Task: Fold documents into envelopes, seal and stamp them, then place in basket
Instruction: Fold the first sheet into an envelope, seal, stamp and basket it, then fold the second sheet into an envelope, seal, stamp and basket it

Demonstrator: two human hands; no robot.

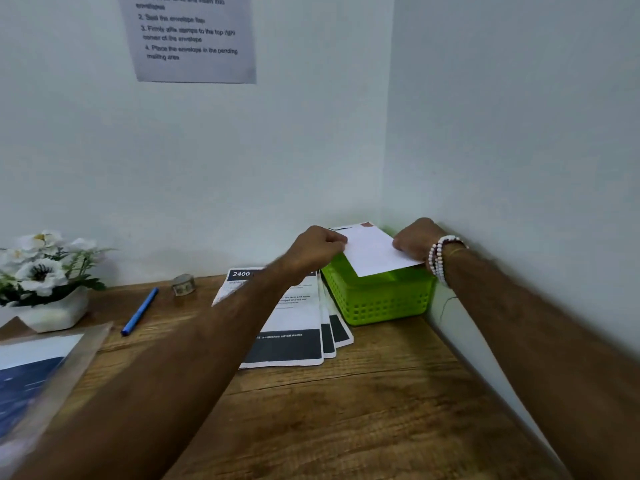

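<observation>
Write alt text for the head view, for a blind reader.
The left hand and right hand hold a white envelope over a green basket in the desk's far corner. Fanned printed documents lie beside the basket; a blue pen and white flowers sit farther left.

High above the left hand [318,247] and to its left, an instruction sheet [188,36] on the wall carries a numbered list in dark print. The first line, clipped by the top edge, reads roughly "Fold documents and insert into envelopes". Then come "2. Seal the envelope flap", "3. Firmly affix stamps to the top right corner of the envelope" and "4. Place the envelope in the pending mailing area". Just below and left of that hand, the printed documents [301,317] show "2400" in white on a dark header band; their smaller print is too blurred to read.
</observation>
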